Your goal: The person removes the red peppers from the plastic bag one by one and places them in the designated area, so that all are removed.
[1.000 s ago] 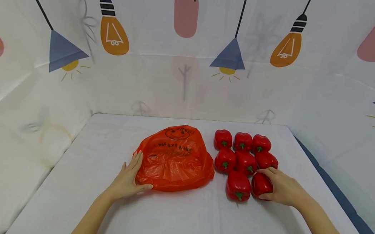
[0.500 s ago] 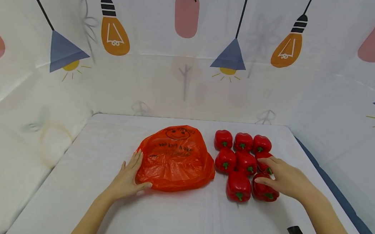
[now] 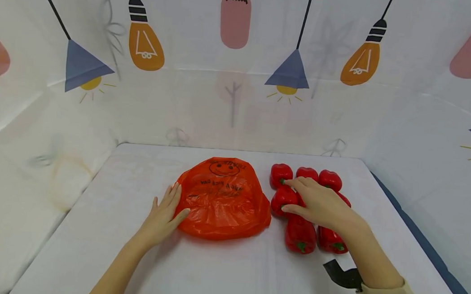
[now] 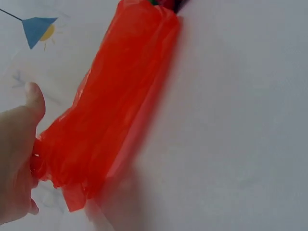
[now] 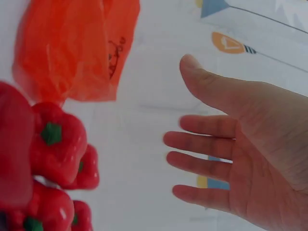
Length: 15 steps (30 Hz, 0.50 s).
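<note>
An orange plastic bag with a printed smiley face lies on the white table, puffed up a little. My left hand rests against its left edge with the fingers spread. In the left wrist view that hand is beside the crumpled end of the bag. Right of the bag, several red bell peppers with green stems stand close together in rows. Over their left part hovers my right hand, hiding some of them. Seen from the right wrist, this hand has straight fingers and an empty palm.
A white tabletop stretches in front of the bag and peppers. Behind it hangs a white cloth printed with lamps and bulbs. A black strap sticks out beside the right wrist.
My right hand has let go of the front right pepper, now stem forward, and moved left and away from me over the group. The left hand has shifted slightly at the bag.
</note>
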Motion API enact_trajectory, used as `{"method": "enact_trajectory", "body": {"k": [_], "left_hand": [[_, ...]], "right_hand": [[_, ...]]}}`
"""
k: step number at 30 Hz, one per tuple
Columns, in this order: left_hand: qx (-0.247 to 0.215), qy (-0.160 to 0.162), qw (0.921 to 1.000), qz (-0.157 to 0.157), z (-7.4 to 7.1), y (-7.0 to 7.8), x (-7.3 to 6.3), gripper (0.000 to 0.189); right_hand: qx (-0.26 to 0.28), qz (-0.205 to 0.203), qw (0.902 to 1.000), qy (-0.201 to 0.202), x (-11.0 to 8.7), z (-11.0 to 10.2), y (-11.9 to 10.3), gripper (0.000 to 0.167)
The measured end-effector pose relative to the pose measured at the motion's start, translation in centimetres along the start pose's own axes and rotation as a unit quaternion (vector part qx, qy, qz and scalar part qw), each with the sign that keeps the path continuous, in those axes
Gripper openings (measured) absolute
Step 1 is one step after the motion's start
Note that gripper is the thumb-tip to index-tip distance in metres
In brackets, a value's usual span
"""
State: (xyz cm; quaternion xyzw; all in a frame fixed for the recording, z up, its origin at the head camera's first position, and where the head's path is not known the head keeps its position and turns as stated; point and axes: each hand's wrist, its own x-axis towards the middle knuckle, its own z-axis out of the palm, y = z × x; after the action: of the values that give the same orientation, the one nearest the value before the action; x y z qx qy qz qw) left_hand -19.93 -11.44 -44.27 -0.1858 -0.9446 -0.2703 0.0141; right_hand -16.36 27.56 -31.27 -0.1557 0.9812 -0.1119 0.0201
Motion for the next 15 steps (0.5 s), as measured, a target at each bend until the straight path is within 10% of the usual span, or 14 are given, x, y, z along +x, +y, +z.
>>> {"method": "enact_trajectory", "body": {"k": [15], "left_hand": [[0.047,-0.063,0.9957,-0.049,-1.5,1.9,1.1,0.077]], "right_hand": [[-0.03,-0.054,0.9926,0.105,4.0,-0.1,-1.1,0.079]]}}
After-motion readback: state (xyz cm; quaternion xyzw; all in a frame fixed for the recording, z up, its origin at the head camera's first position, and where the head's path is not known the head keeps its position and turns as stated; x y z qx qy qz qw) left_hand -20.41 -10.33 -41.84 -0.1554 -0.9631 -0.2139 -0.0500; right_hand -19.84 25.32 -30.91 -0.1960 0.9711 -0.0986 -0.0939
